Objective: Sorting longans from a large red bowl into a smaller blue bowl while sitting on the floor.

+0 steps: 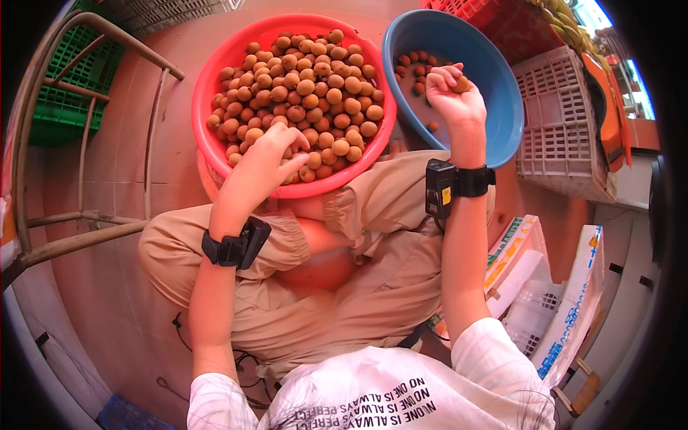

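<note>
A red plastic basin [200,121], heaped with round brown longans [306,86], stands in front of my crossed legs. My left hand [277,153] rests over the near left part of the heap, its fingers bent among the fruit; whether they pinch one is hidden. To the right, a blue plastic basin [508,115] holds several longans [420,70] on its bottom. Above that basin my right hand [457,94] is curled with a single longan [461,84] between thumb and fingers.
A metal frame [80,217] stands at left beside a green crate [75,80]. Right of the blue basin are a pale plastic crate [559,123] and a red crate [494,27]. White foam boxes [570,306] bearing writing lie near my right elbow. Cables run by my left hip.
</note>
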Demonstrator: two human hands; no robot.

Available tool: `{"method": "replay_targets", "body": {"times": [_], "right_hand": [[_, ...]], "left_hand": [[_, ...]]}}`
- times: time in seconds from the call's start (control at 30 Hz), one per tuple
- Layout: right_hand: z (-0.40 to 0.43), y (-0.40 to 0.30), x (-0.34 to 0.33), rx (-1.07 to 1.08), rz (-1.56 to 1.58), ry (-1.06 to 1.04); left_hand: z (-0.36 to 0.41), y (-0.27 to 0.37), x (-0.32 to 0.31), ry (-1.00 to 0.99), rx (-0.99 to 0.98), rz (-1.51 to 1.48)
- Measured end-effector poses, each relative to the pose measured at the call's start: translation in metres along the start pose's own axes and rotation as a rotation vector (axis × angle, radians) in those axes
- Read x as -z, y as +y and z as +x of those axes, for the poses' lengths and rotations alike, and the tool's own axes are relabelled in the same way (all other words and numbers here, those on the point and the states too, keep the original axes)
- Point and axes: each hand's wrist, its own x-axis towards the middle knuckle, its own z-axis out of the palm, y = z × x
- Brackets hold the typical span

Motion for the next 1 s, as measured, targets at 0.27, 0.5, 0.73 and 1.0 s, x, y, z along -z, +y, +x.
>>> {"method": "replay_targets", "body": {"times": [0.27, 0.5, 0.73, 1.0], "right_hand": [[0.0, 0.001, -0.004, -0.083, 0.256, -0.026], [0.024, 0.015, 0.014, -0.218, -0.545, -0.377], [-0.016, 0.109, 0.005, -0.321, -1.913, -0.467], [-0.032, 0.132, 0.019, -0.505, -1.276, -0.269]], "left_hand": [[-0.003, 0.003, 0.001, -0.069, -0.022, -0.05], [0.002, 0.006, -0.003, -0.001, -0.08, -0.073], [0.007, 0.013, -0.003, 0.268, -0.262, -0.156], [0.01, 0.011, -0.004, 0.431, -0.264, -0.07]]}}
